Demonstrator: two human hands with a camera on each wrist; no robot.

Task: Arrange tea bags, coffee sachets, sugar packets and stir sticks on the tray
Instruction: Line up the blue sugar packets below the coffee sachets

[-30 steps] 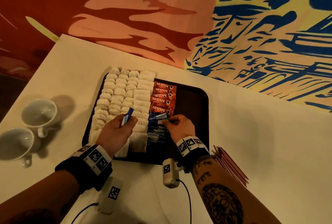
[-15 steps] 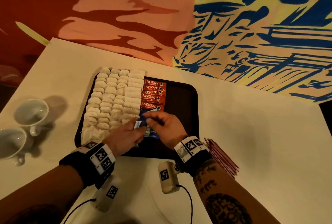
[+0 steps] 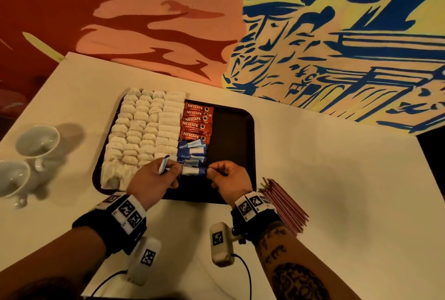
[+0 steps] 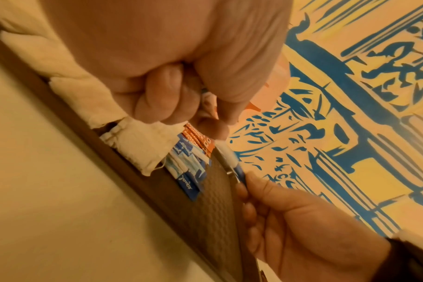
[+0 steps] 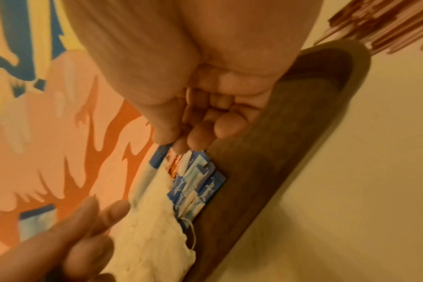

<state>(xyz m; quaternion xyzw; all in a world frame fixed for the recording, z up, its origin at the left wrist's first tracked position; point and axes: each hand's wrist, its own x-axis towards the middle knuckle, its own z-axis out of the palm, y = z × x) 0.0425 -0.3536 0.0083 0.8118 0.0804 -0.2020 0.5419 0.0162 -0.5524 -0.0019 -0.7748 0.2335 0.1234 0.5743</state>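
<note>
A dark brown tray (image 3: pixel 231 131) carries rows of white tea bags (image 3: pixel 144 128), red coffee sachets (image 3: pixel 196 121) and a short row of blue sugar packets (image 3: pixel 191 151). My left hand (image 3: pixel 166 169) grips a few blue sugar packets (image 3: pixel 164 165) upright over the tray's near edge. My right hand (image 3: pixel 214 172) pinches the right end of one sugar packet (image 3: pixel 192 171), which lies level between the two hands just above the laid row. In the right wrist view the thumb and fingers (image 5: pixel 167 133) pinch that packet (image 5: pixel 155 166) above the row (image 5: pixel 198 187).
A bundle of red stir sticks (image 3: pixel 284 203) lies on the white table just right of the tray's near corner. Two white cups (image 3: pixel 26 155) sit at the table's left edge. The tray's right half is bare. A painted wall stands behind the table.
The hands came together over the tray's near edge. My right hand then took a sugar packet from the left hand's bunch and drew it to the right.
</note>
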